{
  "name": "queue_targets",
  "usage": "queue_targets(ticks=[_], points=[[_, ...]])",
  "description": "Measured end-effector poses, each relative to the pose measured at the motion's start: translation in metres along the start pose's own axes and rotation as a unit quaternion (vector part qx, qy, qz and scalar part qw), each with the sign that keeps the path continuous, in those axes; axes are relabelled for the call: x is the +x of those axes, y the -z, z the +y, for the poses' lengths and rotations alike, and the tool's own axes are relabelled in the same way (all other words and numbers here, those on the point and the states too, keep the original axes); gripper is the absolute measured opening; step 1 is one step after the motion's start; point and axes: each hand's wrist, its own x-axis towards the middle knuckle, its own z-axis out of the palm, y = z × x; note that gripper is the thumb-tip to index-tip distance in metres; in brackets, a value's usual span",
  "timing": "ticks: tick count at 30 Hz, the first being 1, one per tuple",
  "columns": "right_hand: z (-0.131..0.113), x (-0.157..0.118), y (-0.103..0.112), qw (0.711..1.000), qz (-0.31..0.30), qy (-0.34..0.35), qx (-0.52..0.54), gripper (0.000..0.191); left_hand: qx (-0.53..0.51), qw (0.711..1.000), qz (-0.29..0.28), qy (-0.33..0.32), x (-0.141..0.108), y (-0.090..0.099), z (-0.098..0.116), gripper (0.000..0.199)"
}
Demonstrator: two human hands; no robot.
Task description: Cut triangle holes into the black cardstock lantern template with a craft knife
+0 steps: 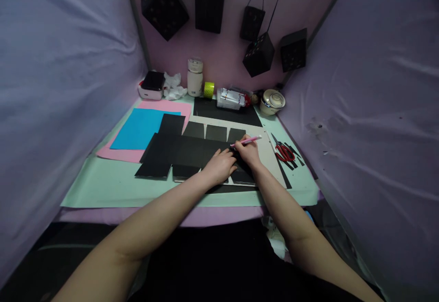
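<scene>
A large sheet of black card (185, 149), cut with several flaps along its far and near edges, lies flat on the table. My left hand (220, 166) rests on its right part, palm down with the fingers stretched out. Close beside it, my right hand (247, 151) grips a pink pen (251, 140), which slants with its tip down at the card near my left fingertips. Whether the tip touches the card I cannot tell. A pale board (269, 156) lies under the black card, showing mostly at the right.
Red-handled scissors (284, 153) lie at the right among black paper scraps (297, 156). Blue paper (137, 128) on pink paper (120, 154) is at the left. A white bottle (195, 78), yellow tape (209, 90) and a lidded pot (272, 102) stand behind. Black boxes (259, 54) hang above.
</scene>
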Motion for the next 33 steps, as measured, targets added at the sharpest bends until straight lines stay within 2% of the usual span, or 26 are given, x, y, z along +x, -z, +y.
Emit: queue_targets(ticks=[33], points=[[0.0025, 0.0011, -0.0017, 1.0, 0.011, -0.01, -0.001, 0.02, 0.008, 1.0, -0.001, 0.005, -0.0002, -0.0037, -0.0014, 0.019]])
